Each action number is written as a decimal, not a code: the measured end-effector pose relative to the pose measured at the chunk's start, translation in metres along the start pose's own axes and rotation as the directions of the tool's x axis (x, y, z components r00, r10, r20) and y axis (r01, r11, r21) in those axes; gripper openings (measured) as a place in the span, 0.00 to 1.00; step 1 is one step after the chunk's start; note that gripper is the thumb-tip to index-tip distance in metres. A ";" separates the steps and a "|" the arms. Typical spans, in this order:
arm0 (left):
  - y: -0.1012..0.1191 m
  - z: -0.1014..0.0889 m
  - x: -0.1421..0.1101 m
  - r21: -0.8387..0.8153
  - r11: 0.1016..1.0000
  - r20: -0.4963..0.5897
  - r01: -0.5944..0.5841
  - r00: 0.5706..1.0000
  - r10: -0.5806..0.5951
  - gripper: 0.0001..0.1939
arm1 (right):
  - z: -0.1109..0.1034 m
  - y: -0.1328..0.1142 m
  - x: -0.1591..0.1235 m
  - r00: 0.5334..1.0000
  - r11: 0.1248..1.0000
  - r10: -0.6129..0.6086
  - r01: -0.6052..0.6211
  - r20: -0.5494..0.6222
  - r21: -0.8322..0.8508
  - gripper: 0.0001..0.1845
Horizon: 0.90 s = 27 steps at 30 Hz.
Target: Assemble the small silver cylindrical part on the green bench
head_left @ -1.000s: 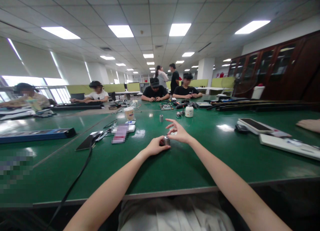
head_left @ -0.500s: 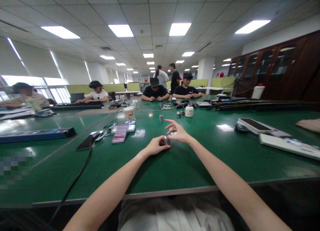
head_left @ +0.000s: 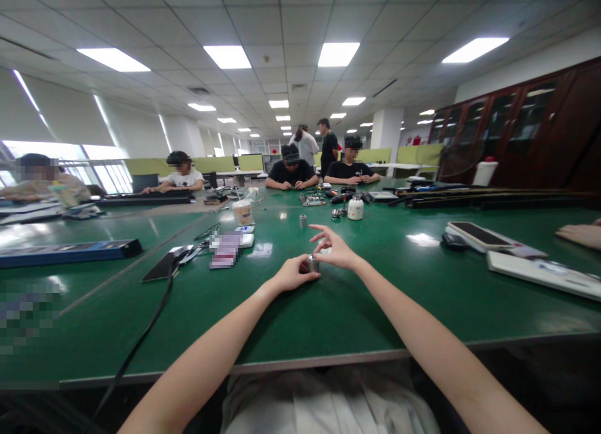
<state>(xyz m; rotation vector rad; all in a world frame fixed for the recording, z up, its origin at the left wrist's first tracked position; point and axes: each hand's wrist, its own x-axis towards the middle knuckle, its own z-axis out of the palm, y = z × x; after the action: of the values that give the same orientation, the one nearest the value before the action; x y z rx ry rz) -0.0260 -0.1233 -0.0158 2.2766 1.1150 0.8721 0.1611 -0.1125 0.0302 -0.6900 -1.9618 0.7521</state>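
Observation:
A small grey metal cylinder (head_left: 313, 266) with a narrower shiny top stands upright on the green table (head_left: 357, 321). My left hand (head_left: 293, 274) is wrapped round its side, thumb in front and fingers behind. From the right, my right hand (head_left: 335, 249) pinches at the cylinder's top with thumb and forefinger, the other fingers raised and spread. The exact contact at the top is too small to make out. Just beyond my hands stands a second, similar metal cylinder (head_left: 303, 221). Several small shiny metal pieces (head_left: 335, 214) lie beside a white rounded jar (head_left: 355, 208).
To the left are a lidded cup (head_left: 243, 213), a pink packet (head_left: 226, 249) and a black cable (head_left: 154, 324) hanging over the edge. On the right lie a phone-like device (head_left: 481, 235) and a long white object (head_left: 539, 274), near another person's hand (head_left: 580, 235). People sit across the table.

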 end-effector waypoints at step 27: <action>-0.001 0.000 0.000 -0.013 1.000 0.002 -0.012 1.000 0.012 0.23 | 0.000 0.003 -0.001 1.000 1.000 0.020 -0.020 0.006 -0.010 0.44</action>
<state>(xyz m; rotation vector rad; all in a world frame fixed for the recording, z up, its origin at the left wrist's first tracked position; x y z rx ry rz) -0.0266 -0.1222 -0.0167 2.2758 1.0923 0.8791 0.1622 -0.1109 0.0274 -0.7150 -1.9678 0.7581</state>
